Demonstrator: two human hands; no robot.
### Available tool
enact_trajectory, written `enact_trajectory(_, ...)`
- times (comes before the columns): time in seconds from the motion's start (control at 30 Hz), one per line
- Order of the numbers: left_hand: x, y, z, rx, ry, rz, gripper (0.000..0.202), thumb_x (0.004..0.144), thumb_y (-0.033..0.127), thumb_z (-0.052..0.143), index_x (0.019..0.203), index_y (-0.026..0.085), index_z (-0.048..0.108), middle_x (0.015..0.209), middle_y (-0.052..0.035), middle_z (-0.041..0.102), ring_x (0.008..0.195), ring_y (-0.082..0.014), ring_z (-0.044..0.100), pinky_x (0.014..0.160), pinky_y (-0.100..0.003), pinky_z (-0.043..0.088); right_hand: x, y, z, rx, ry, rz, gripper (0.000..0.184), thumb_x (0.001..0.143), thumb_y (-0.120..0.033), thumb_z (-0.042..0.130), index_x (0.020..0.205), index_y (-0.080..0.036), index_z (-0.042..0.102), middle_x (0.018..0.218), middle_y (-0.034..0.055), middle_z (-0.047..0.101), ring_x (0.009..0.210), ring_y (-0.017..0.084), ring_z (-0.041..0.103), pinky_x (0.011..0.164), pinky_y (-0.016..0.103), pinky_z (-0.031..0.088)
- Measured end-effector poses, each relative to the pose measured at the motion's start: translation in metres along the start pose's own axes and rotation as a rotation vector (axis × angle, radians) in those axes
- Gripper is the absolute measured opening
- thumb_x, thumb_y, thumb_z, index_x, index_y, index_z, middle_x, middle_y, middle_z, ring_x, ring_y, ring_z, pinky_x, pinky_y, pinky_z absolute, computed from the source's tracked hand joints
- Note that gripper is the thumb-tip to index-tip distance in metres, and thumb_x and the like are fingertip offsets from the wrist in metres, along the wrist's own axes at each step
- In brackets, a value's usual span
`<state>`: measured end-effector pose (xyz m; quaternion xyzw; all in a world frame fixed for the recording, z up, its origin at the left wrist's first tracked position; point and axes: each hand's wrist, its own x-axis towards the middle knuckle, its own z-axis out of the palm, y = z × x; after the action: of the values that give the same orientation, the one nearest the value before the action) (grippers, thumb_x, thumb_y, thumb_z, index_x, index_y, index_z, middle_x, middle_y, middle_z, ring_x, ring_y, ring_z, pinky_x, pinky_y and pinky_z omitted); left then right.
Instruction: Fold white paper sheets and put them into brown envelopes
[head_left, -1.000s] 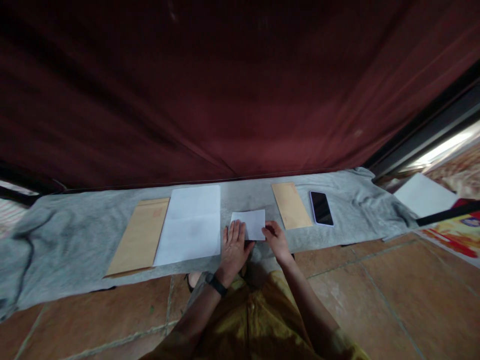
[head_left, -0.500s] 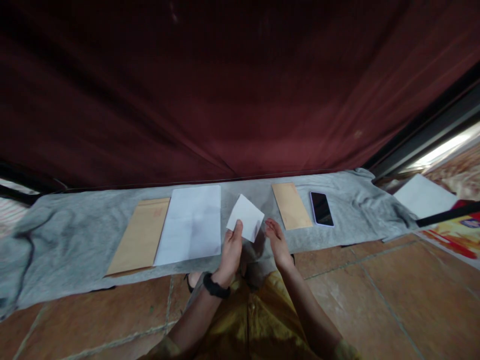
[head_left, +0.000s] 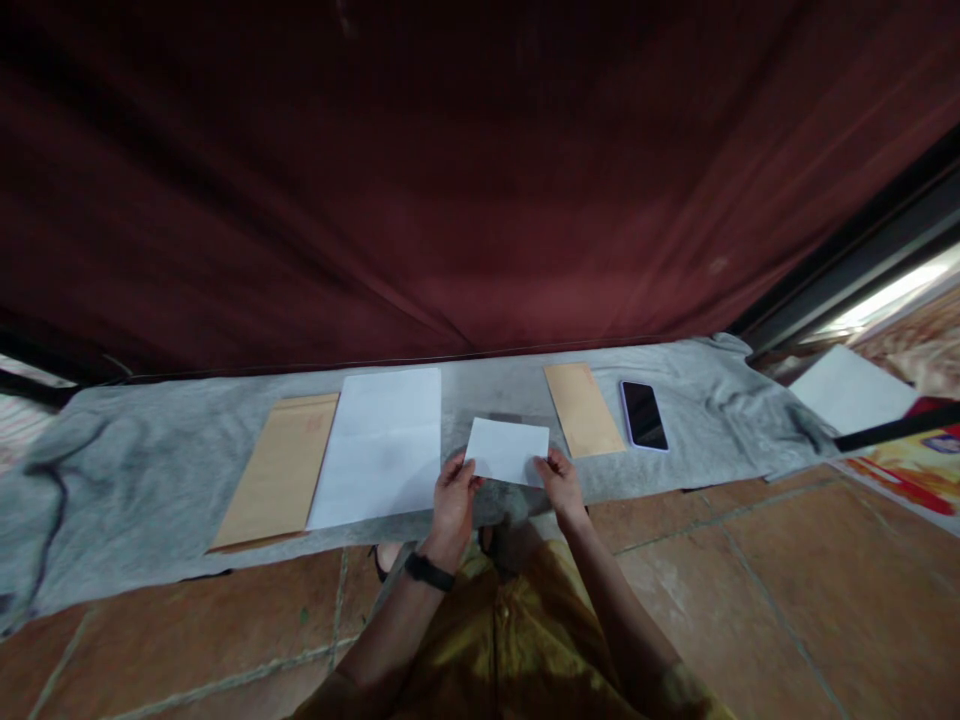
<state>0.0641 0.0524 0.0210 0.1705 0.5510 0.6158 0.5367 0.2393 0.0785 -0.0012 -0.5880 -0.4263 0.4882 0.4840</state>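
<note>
Paper [head_left: 508, 448], small and white, held between the person's two hands. What would you make of its handling?"

"Light, I'd judge; next to nothing to carry. It looks flat and fairly stiff for its size (folded over or a single layer, I can't tell from where I stand), but I'd expect it to crease if pinched hard."

"And the grip?"

"Sensible enough. The left hand [head_left: 454, 502] has its thumb on top at the near left corner, fingers curled underneath. The right hand [head_left: 562, 487] pinches the right edge, low down, in much the same way. Both sets of fingers are closed narrowly on the paper, leaving its middle and far edge free."

"Is it resting on the cloth-covered bench [head_left: 697, 410]?"

"It seems to hang just above that, over the stretch between the large white sheet [head_left: 382, 440] and the small brown envelope [head_left: 583, 410]."

"Slippery, would you think?"

"Somewhat, if the skin is dry. I'd take it by the edges or corners, thumbs flat, pressing lightly, and keep off the middle so that it doesn't buckle. Nothing brittle about it, I'd guess, though a sharp tug might tear it."
</note>
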Motion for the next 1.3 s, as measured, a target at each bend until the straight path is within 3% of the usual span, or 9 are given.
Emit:
enact_trajectory(0.2, 0.012, -0.002, -0.011, 0.224, -0.018, 0.131, 0.035, 0.068, 0.02, 0.076, 0.102, 0.018, 0.068, 0.074, 0.0019, 0.068, 0.065, -0.0141, 0.063, 0.064, -0.026, 0.049, -0.001, -0.003, -0.006, -0.414, 0.016, -0.111, 0.038, 0.086, -0.041, 0.053, 0.108, -0.016, 0.069, 0.074, 0.003, 0.067, 0.066, 0.019, 0.06, 0.064, 0.03, 0.049)
enact_trajectory(0.3, 0.013, -0.005, -0.013, 0.483, -0.037, 0.3, 0.031, 0.075, 0.016, 0.067, 0.107, 0.018, 0.068, 0.081, -0.0002, 0.068, 0.069, -0.0151, 0.063, 0.07, -0.029, 0.051, -0.004, -0.006, -0.005, -0.666, 0.057, -0.205, 0.044, 0.091, -0.034, 0.048, 0.127, -0.014, 0.062, 0.091, 0.0101, 0.073, 0.079, 0.023, 0.067, 0.074, 0.034, 0.052)
enact_trajectory(0.43, 0.012, -0.005, -0.015, 0.744, -0.042, 0.48, 0.026, 0.08, 0.014, 0.062, 0.105, 0.019, 0.069, 0.097, -0.0052, 0.067, 0.08, -0.0187, 0.064, 0.08, -0.035, 0.054, -0.01, -0.003, -0.003, -0.833, 0.085, -0.273, 0.05, 0.094, -0.027, 0.045, 0.141, -0.014, 0.051, 0.11, 0.0156, 0.072, 0.093, 0.027, 0.07, 0.081, 0.037, 0.054)
enact_trajectory(0.67, 0.002, -0.011, -0.019, 1.109, -0.104, 0.8, 0.029, 0.091, 0.014, 0.053, 0.116, 0.018, 0.065, 0.133, -0.014, 0.058, 0.124, -0.028, 0.057, 0.106, -0.049, 0.049, -0.011, 0.005, -0.004, -0.888, 0.076, -0.366, 0.055, 0.096, -0.026, 0.041, 0.149, -0.014, 0.04, 0.125, 0.016, 0.068, 0.105, 0.027, 0.068, 0.089, 0.039, 0.055)
enact_trajectory(0.83, -0.011, -0.016, -0.019, 1.345, -0.343, 0.974, 0.036, 0.096, 0.016, 0.049, 0.131, 0.018, 0.058, 0.153, -0.0139, 0.046, 0.146, -0.0284, 0.038, 0.116, -0.052, 0.04, -0.007, 0.002, -0.005, -0.893, 0.056, -0.327, 0.055, 0.096, -0.026, 0.041, 0.149, -0.015, 0.04, 0.122, 0.0148, 0.069, 0.105, 0.026, 0.069, 0.089, 0.038, 0.055)
enact_trajectory(0.93, -0.011, -0.013, -0.018, 1.491, -0.474, 1.019, 0.045, 0.094, 0.009, 0.048, 0.138, 0.019, 0.053, 0.156, -0.0118, 0.044, 0.148, -0.0267, 0.034, 0.118, -0.051, 0.038, -0.005, -0.001, -0.005, -0.902, 0.051, -0.324, 0.053, 0.096, -0.025, 0.041, 0.148, -0.015, 0.041, 0.12, 0.0145, 0.07, 0.104, 0.026, 0.069, 0.088, 0.037, 0.055)
enact_trajectory(1.03, -0.006, -0.005, -0.018, 1.621, -0.569, 1.03, 0.05, 0.091, 0.003, 0.047, 0.139, 0.018, 0.052, 0.154, -0.0121, 0.047, 0.145, -0.0252, 0.04, 0.118, -0.046, 0.037, -0.003, -0.002, -0.004, -0.94, 0.056, -0.324, 0.052, 0.097, -0.024, 0.041, 0.148, -0.014, 0.041, 0.124, 0.0155, 0.068, 0.103, 0.026, 0.069, 0.087, 0.037, 0.055)
enact_trajectory(1.17, 0.0, 0.004, -0.02, 1.727, -0.623, 1.045, 0.048, 0.093, 0.005, 0.044, 0.139, 0.017, 0.052, 0.152, -0.0134, 0.05, 0.14, -0.024, 0.047, 0.117, -0.044, 0.037, -0.006, -0.003, -0.003, -0.996, 0.084, -0.373, 0.051, 0.098, -0.023, 0.04, 0.148, -0.014, 0.04, 0.122, 0.0159, 0.067, 0.104, 0.026, 0.067, 0.086, 0.038, 0.055)
enact_trajectory(1.3, -0.001, 0.0, -0.019, 1.783, -0.629, 1.045, 0.051, 0.094, 0.007, 0.042, 0.144, 0.016, 0.047, 0.154, -0.0148, 0.047, 0.144, -0.0239, 0.043, 0.119, -0.045, 0.035, -0.011, -0.006, -0.002, -0.996, 0.122, -0.525, 0.048, 0.1, -0.025, 0.039, 0.145, -0.013, 0.045, 0.129, 0.0195, 0.061, 0.119, 0.03, 0.058, 0.098, 0.047, 0.05)
